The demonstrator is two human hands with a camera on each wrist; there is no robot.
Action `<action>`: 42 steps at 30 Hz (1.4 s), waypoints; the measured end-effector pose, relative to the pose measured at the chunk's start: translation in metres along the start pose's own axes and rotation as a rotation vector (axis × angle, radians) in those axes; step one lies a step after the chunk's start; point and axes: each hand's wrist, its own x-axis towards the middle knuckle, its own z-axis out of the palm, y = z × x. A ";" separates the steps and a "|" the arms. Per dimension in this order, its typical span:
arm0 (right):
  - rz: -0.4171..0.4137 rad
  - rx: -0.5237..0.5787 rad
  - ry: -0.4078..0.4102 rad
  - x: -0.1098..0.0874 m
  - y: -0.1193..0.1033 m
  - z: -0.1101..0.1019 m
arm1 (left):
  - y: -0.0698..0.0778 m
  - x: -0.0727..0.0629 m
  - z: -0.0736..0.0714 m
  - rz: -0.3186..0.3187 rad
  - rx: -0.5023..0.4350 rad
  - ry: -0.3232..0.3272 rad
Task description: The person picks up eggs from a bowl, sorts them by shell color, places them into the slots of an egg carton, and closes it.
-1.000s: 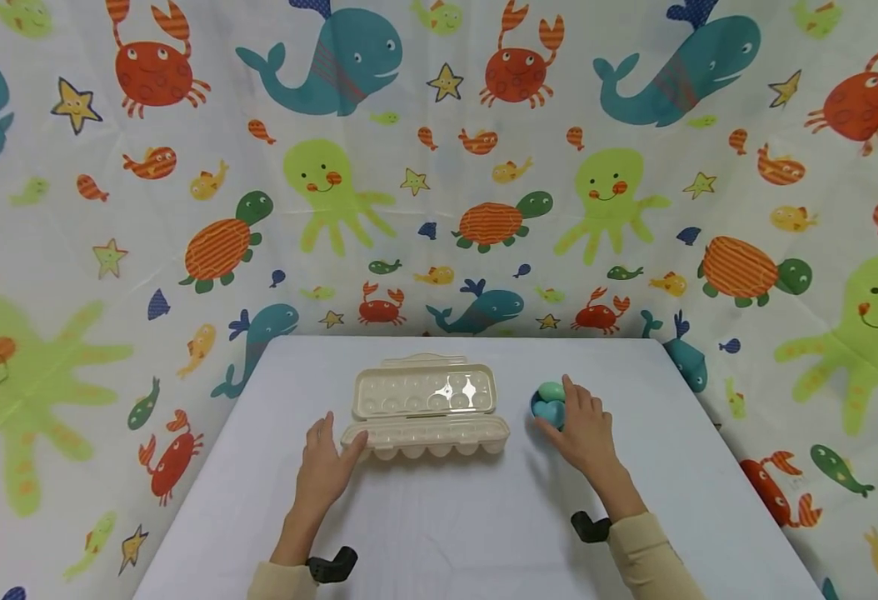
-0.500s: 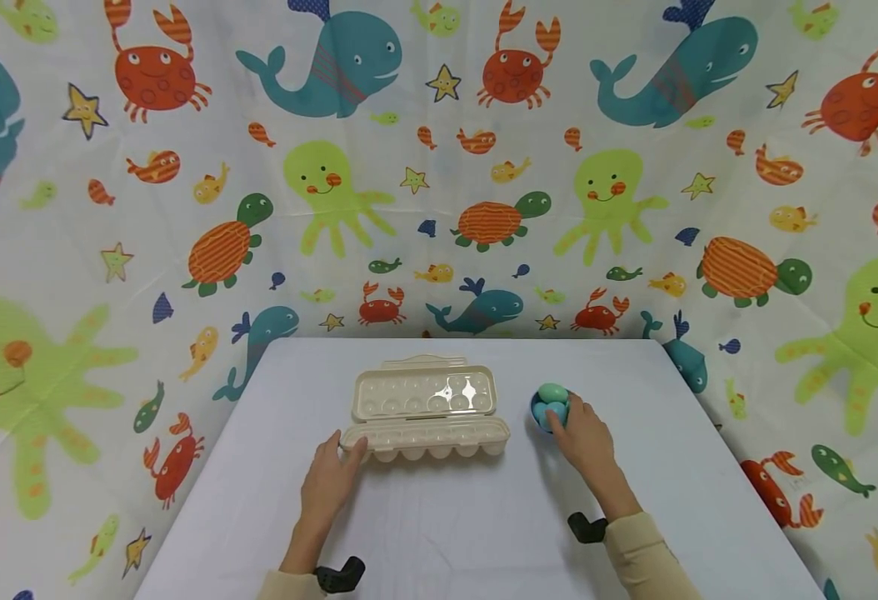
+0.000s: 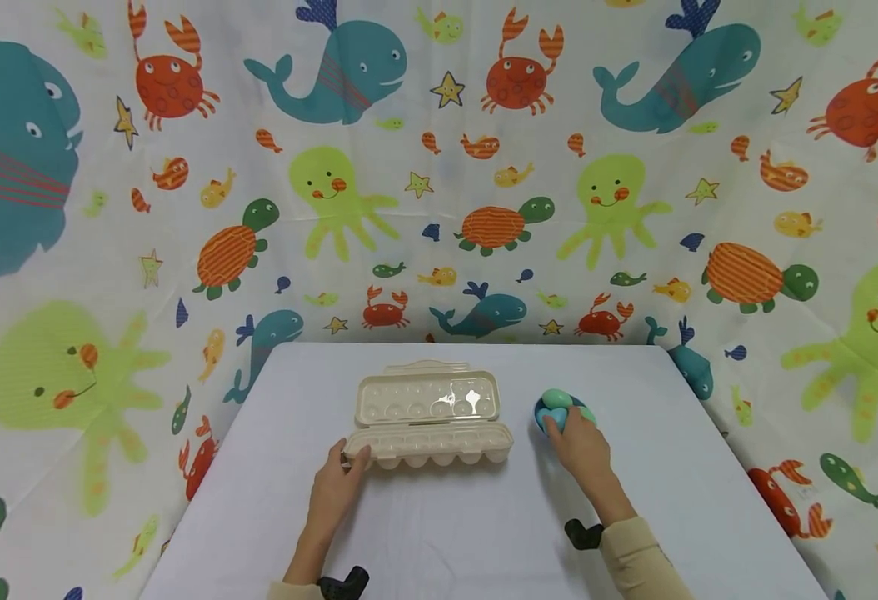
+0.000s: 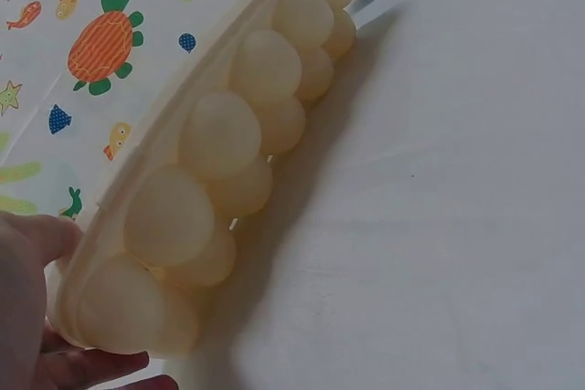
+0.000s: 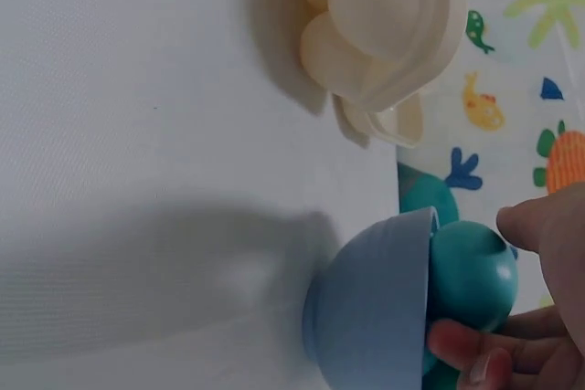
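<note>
An open cream egg carton (image 3: 428, 435) lies on the white table, its lid folded back. At the carton's left end, my left hand (image 3: 334, 493) grips the edge. The left wrist view shows the thumb over the rim and fingers under the egg cups (image 4: 219, 134). To the right stands a small blue bowl (image 5: 370, 303) holding several toy eggs. My right hand (image 3: 587, 454) reaches into it, thumb and fingers around a teal egg (image 5: 471, 276) at the rim. A green egg (image 3: 556, 398) sits at the bowl's back, and another green one (image 3: 586, 413) shows beside the fingers.
The table (image 3: 439, 533) has a white cover, and its far edge meets a hanging cloth (image 3: 439, 183) printed with sea animals. A black wrist device (image 3: 345, 583) sits on the left wrist and another (image 3: 583, 534) on the right.
My left hand has come in from beside the carton to grip its left end. My right hand's fingers have drawn together over the bowl onto the teal egg. The view has shifted slightly.
</note>
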 end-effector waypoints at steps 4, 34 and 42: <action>0.016 0.004 0.007 0.001 -0.001 0.003 | -0.004 0.000 0.000 -0.008 -0.043 0.000; 0.113 0.077 0.049 0.016 -0.017 0.016 | -0.046 0.013 0.005 0.144 -0.214 0.029; 0.092 0.098 0.068 0.016 -0.016 0.019 | -0.055 0.009 0.011 0.140 -0.253 0.059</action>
